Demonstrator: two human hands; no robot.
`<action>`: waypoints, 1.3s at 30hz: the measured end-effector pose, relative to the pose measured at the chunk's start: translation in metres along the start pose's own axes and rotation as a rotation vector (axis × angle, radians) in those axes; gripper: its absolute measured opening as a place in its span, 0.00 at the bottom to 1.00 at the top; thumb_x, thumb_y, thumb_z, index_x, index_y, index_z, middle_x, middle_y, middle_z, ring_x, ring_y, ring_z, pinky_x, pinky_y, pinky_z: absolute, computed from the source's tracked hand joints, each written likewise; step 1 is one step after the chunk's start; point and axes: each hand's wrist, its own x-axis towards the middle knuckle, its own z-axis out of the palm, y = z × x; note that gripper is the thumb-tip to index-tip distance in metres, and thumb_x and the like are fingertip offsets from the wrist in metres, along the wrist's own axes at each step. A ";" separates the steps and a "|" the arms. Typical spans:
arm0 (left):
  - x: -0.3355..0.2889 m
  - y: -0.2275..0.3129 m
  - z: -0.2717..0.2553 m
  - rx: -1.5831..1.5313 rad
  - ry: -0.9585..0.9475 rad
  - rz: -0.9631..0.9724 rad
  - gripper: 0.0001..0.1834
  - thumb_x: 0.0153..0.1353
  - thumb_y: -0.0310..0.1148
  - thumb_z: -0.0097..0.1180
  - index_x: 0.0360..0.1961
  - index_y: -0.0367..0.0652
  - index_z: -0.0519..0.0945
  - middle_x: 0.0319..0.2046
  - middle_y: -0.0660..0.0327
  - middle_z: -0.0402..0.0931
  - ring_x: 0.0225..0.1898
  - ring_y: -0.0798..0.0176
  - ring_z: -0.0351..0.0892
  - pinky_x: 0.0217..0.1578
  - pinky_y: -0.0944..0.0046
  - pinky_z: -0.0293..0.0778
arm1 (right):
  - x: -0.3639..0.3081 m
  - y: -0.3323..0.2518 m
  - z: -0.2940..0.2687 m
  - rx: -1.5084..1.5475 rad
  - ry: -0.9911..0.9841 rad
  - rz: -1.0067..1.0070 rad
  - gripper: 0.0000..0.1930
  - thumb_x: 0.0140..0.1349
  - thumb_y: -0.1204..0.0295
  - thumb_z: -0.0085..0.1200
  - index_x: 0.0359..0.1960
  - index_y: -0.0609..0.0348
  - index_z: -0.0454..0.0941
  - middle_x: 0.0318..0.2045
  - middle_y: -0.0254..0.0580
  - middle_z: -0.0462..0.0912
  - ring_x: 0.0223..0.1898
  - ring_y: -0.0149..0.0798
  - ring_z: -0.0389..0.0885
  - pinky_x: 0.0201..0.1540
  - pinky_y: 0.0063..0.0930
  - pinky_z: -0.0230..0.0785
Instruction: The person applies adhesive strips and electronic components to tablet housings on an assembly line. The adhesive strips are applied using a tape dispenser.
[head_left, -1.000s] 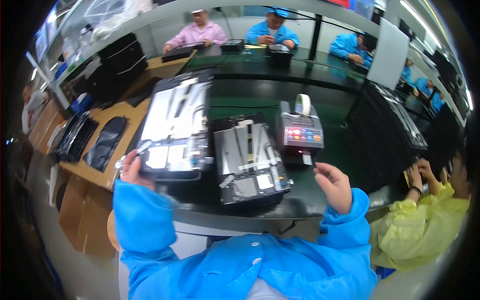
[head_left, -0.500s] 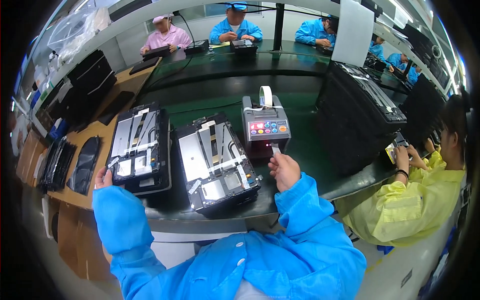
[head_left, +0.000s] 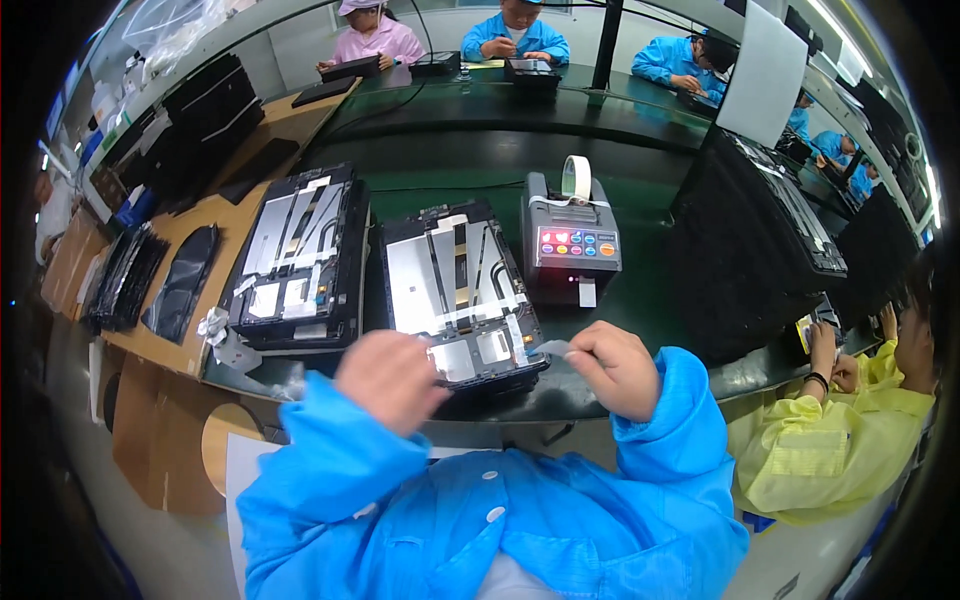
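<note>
My right hand pinches a short strip of tape between thumb and finger. The strip's free end is at the lower right corner of an opened tablet-like device on top of the middle stack; whether it touches is unclear. My left hand, smeared by motion, is over that device's near left corner, its fingers hard to make out. Silver plates, dark cables and whitish tape pieces show on the device. Behind my right hand stands a grey tape dispenser with a white roll and another tape end sticking out.
Left of the middle stack is another device stack, with crumpled tape by its near left corner. Black sleeves lie on a brown board. A tall black stack stands right. A co-worker in yellow sits there; others work across the bench.
My right hand has come away from the dispenser with a tape strip, toward the middle stack's corner. My left hand has left the left stack and moved right to the middle device. The view shifted slightly.
</note>
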 end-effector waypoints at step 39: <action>0.014 0.019 0.054 -0.275 0.110 -0.097 0.06 0.38 0.23 0.59 0.21 0.38 0.76 0.24 0.57 0.73 0.33 0.54 0.70 0.35 0.58 0.67 | 0.020 0.006 0.010 -0.088 -0.266 -0.219 0.05 0.47 0.72 0.55 0.25 0.60 0.76 0.19 0.42 0.74 0.22 0.41 0.74 0.25 0.29 0.67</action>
